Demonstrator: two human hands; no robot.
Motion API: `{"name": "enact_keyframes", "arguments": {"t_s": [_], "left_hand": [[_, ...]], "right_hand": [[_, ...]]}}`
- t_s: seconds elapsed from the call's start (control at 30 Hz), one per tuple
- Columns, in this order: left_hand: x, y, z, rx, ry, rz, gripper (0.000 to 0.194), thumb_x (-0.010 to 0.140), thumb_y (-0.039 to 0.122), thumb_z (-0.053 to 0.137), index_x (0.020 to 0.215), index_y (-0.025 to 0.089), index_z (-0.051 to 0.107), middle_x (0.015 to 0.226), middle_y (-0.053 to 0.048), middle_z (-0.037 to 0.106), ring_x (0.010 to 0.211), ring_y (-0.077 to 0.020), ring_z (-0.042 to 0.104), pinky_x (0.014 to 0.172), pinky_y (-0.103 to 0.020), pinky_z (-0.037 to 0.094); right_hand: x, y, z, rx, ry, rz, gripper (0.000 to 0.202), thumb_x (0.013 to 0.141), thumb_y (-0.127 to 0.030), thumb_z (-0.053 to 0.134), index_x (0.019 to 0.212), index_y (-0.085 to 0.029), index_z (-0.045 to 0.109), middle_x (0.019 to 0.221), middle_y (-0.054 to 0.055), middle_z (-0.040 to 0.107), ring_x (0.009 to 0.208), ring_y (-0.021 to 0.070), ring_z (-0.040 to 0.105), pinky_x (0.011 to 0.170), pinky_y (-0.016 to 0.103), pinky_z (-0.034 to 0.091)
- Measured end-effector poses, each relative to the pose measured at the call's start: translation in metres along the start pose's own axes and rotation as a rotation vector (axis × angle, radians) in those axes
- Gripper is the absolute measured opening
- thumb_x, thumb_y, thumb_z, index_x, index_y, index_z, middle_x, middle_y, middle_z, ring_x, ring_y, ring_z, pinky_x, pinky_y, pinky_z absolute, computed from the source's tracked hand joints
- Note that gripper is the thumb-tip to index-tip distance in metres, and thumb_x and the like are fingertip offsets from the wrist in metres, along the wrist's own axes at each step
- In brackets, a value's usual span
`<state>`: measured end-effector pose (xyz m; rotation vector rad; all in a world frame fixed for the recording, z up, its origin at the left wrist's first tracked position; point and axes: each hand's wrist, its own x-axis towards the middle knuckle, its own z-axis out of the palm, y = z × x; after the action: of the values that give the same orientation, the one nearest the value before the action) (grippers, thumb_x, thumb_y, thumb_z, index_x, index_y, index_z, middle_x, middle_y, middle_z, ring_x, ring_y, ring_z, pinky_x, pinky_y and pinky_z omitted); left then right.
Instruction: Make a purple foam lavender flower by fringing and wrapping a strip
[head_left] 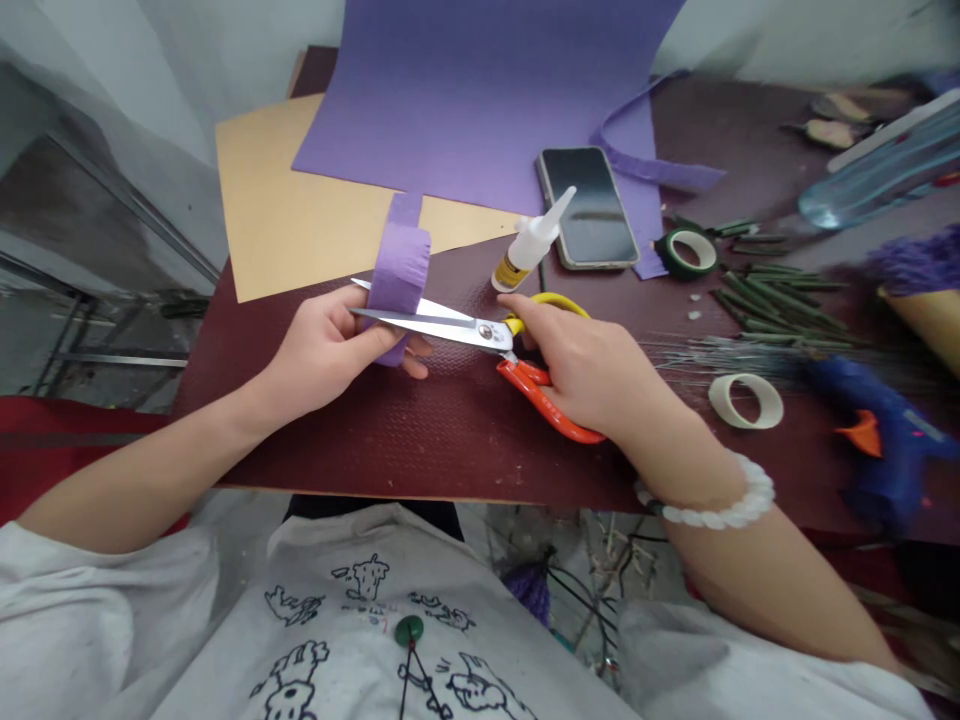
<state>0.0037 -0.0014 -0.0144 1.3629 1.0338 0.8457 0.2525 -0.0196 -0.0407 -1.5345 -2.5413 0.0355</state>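
My left hand is closed on a folded strip of purple paper, which stands up from the fingers with a row of small cuts along its right edge. My right hand grips a pair of scissors with one yellow and one red handle. The blades are parted and point left, with the strip between them close to the left fingertips. Just beyond the scissors stands a small white glue bottle with a long nozzle.
A large purple sheet and a tan sheet cover the back of the table. A phone, green tape, green stems, a cream tape roll, wires and a blue glue gun lie rightward.
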Motion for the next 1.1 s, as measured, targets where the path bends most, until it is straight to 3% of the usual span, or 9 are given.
{"name": "enact_keyframes", "arguments": {"t_s": [0.13,0.23,0.6,1.1], "left_hand": [[0.0001,-0.0009,0.0004,0.017,0.01,-0.008,0.017,0.082,0.028,0.067,0.087,0.012,0.063,0.076,-0.005,0.073,0.067,-0.0191,0.072,0.073,-0.033,0.06],[0.0004,-0.0028,0.0007,0.024,0.034,-0.004,0.017,0.082,0.028,0.067,0.088,0.013,0.063,0.075,-0.005,0.073,0.066,-0.0188,0.072,0.074,-0.034,0.059],[0.0022,-0.0044,0.0005,0.036,0.025,-0.009,0.016,0.082,0.029,0.066,0.087,0.014,0.062,0.072,-0.003,0.073,0.067,-0.0185,0.072,0.075,-0.033,0.06],[0.0013,-0.0062,0.0005,-0.007,0.013,0.042,0.012,0.084,0.023,0.064,0.088,0.012,0.061,0.073,-0.003,0.073,0.065,-0.0174,0.072,0.073,-0.03,0.061]], "right_hand": [[-0.0008,-0.0001,0.0009,0.033,0.002,-0.022,0.064,0.09,-0.047,0.037,0.14,-0.007,0.035,0.109,0.018,0.065,0.094,0.0274,0.062,0.073,0.037,0.047],[-0.0001,-0.0002,0.0018,0.038,0.01,-0.019,0.063,0.09,-0.047,0.038,0.138,-0.007,0.038,0.11,0.018,0.066,0.094,0.0285,0.062,0.074,0.038,0.048],[0.001,-0.0019,0.0015,-0.038,0.027,0.004,0.057,0.087,-0.045,0.04,0.131,-0.009,0.047,0.106,0.016,0.069,0.088,0.0293,0.065,0.067,0.036,0.045],[0.0051,-0.0018,0.0035,-0.133,-0.027,0.077,0.049,0.083,-0.036,0.042,0.124,-0.011,0.052,0.093,0.011,0.071,0.079,0.0258,0.064,0.054,0.031,0.031]]}}
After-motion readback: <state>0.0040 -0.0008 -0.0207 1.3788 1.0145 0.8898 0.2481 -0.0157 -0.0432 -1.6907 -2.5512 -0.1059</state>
